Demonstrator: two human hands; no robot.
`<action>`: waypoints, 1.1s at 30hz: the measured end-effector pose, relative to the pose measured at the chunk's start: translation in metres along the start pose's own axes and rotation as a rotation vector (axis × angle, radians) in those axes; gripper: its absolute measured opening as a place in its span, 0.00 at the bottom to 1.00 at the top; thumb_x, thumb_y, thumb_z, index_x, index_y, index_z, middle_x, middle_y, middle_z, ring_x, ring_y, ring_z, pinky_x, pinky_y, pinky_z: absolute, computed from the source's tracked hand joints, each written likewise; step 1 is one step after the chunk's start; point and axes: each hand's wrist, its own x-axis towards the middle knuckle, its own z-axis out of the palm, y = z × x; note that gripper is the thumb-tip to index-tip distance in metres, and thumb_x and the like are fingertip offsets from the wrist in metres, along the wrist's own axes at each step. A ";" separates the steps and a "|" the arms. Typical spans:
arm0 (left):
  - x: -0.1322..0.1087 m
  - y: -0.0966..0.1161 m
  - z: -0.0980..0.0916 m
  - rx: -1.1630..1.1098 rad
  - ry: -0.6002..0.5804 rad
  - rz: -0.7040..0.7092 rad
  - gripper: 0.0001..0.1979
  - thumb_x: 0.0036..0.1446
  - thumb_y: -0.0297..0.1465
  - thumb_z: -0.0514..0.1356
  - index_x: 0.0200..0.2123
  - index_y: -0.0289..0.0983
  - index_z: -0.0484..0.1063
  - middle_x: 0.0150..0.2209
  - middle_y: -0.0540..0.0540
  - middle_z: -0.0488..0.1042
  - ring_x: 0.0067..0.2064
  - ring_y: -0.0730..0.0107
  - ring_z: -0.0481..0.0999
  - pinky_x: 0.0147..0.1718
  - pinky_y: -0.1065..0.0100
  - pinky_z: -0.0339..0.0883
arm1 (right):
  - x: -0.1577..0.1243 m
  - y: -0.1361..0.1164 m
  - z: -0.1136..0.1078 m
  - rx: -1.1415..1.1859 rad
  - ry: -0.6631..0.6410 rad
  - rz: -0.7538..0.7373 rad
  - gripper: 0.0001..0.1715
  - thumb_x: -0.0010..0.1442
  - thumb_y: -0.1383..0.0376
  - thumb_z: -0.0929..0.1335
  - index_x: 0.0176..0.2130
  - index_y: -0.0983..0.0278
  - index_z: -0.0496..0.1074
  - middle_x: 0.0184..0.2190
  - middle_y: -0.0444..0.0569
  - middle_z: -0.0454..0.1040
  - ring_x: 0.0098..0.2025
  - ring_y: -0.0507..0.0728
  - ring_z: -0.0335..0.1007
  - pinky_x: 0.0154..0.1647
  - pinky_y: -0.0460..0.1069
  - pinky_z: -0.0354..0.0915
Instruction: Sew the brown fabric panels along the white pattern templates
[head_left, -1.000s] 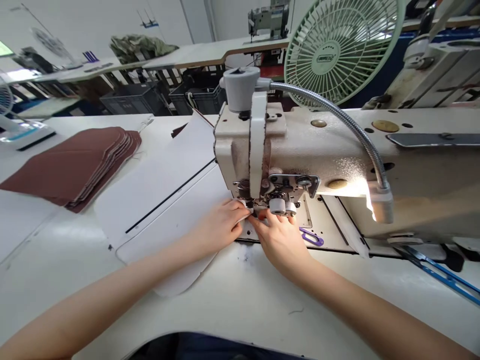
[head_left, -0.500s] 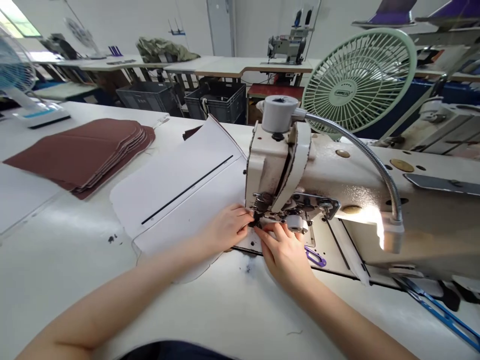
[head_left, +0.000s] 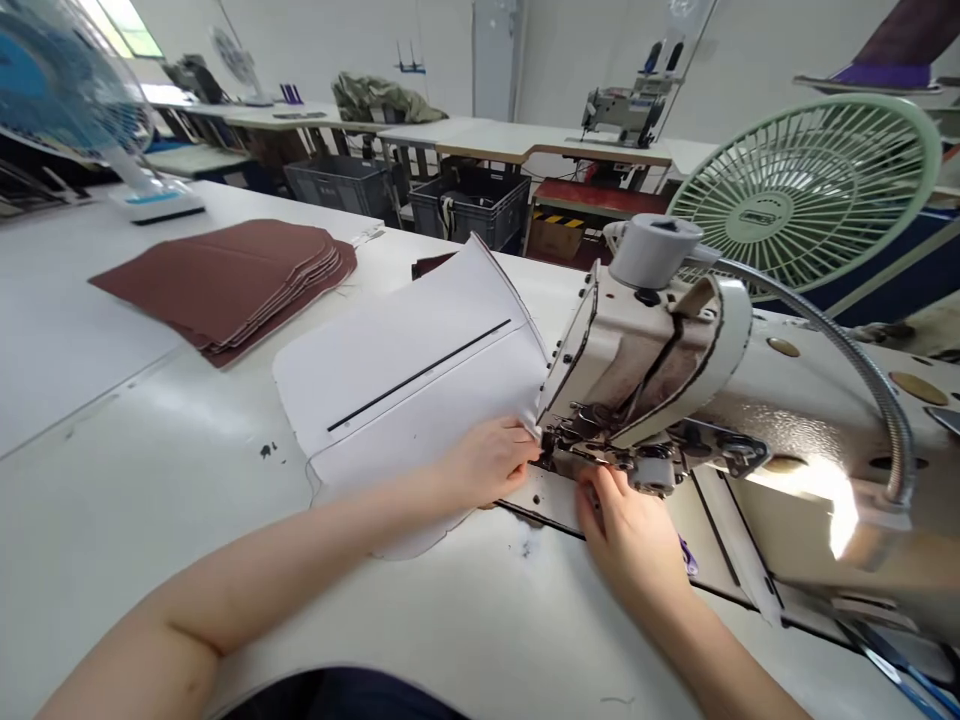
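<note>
A white panel (head_left: 405,400) with a black strip lies flat, its right edge reaching the foot of the sewing machine (head_left: 637,330). My left hand (head_left: 491,465) is closed on the panel's edge, fingers curled just left of the needle area. On the machine bed, right of the presser foot, is my right hand (head_left: 634,525), its fingers bent and drawn together. Whatever lies under those fingertips is hidden by the hand and the machine head.
Brown panels (head_left: 232,280) lie stacked at the left. A green fan (head_left: 802,200) stands behind the machine, and a blue-white fan (head_left: 135,180) is at far left. Blue-handled scissors (head_left: 892,665) rest at lower right. Grey crates (head_left: 480,210) sit beyond the table.
The view has turned left, so everything appears farther right. My right hand has drawn away from my left, and its fingers are more bent. My left hand stays at the panel's edge.
</note>
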 end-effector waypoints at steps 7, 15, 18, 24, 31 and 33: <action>-0.002 -0.003 0.003 0.038 -0.010 0.034 0.08 0.55 0.21 0.55 0.35 0.36 0.72 0.39 0.46 0.76 0.45 0.63 0.71 0.47 0.65 0.67 | 0.000 -0.008 0.000 0.038 0.050 -0.134 0.16 0.66 0.66 0.57 0.30 0.64 0.67 0.25 0.47 0.67 0.25 0.53 0.63 0.27 0.48 0.52; -0.003 -0.003 0.009 0.046 -0.009 0.006 0.09 0.57 0.22 0.56 0.39 0.36 0.73 0.42 0.43 0.75 0.48 0.62 0.71 0.49 0.63 0.67 | 0.000 -0.004 0.003 0.118 0.099 -0.218 0.13 0.66 0.67 0.59 0.32 0.64 0.68 0.26 0.46 0.67 0.29 0.55 0.64 0.31 0.49 0.55; 0.000 0.001 0.007 0.030 -0.016 -0.020 0.10 0.57 0.22 0.55 0.40 0.35 0.73 0.43 0.44 0.75 0.48 0.63 0.71 0.51 0.63 0.65 | -0.002 -0.005 0.002 0.100 0.117 -0.230 0.12 0.66 0.67 0.59 0.33 0.64 0.68 0.27 0.47 0.68 0.30 0.55 0.64 0.33 0.49 0.56; -0.040 0.008 -0.015 0.041 -0.023 -0.099 0.13 0.53 0.18 0.53 0.38 0.34 0.74 0.36 0.45 0.77 0.43 0.62 0.74 0.43 0.64 0.69 | -0.008 -0.007 0.000 0.070 0.134 -0.290 0.12 0.66 0.68 0.59 0.35 0.64 0.69 0.29 0.48 0.72 0.32 0.55 0.67 0.34 0.50 0.59; -0.164 0.040 -0.109 -0.466 -0.194 -0.441 0.14 0.56 0.23 0.51 0.38 0.38 0.76 0.38 0.51 0.79 0.40 0.71 0.77 0.42 0.73 0.68 | 0.001 -0.031 -0.007 0.043 0.216 -0.466 0.23 0.63 0.75 0.59 0.56 0.65 0.63 0.54 0.56 0.69 0.56 0.59 0.63 0.50 0.54 0.63; -0.183 0.060 -0.140 -0.567 -0.347 -0.521 0.13 0.56 0.24 0.52 0.36 0.38 0.77 0.36 0.51 0.79 0.39 0.71 0.77 0.41 0.74 0.68 | 0.012 -0.048 -0.013 0.000 0.241 -0.490 0.28 0.62 0.76 0.59 0.59 0.59 0.61 0.59 0.54 0.65 0.60 0.59 0.59 0.52 0.54 0.62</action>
